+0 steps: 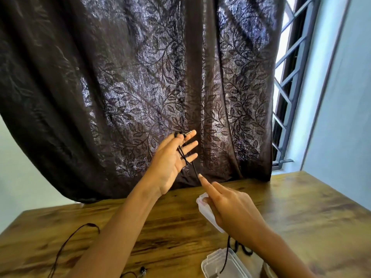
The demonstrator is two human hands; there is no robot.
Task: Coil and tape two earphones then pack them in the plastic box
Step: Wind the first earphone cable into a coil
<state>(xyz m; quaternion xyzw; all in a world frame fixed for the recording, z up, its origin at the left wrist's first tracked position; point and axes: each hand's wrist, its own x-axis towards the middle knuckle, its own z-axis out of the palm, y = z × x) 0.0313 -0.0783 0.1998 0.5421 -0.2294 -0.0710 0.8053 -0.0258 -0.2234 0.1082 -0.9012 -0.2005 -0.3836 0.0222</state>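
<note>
My left hand (170,163) is raised above the table, palm toward me, fingers spread. A black earphone cable (183,155) is looped around those fingers, its jack plug pinched at the fingertips. My right hand (226,207) holds the same cable between thumb and forefinger just below the left hand; the cable runs down under the wrist toward the clear plastic box (226,265) at the bottom edge. A second black earphone (66,243) lies loose on the table at the lower left, its earbuds near the bottom edge.
A clear plastic lid (206,213) lies on the wooden table (301,217) under my right hand. A dark leaf-patterned curtain (140,77) hangs behind the table. A barred window (289,77) and pale wall are at the right.
</note>
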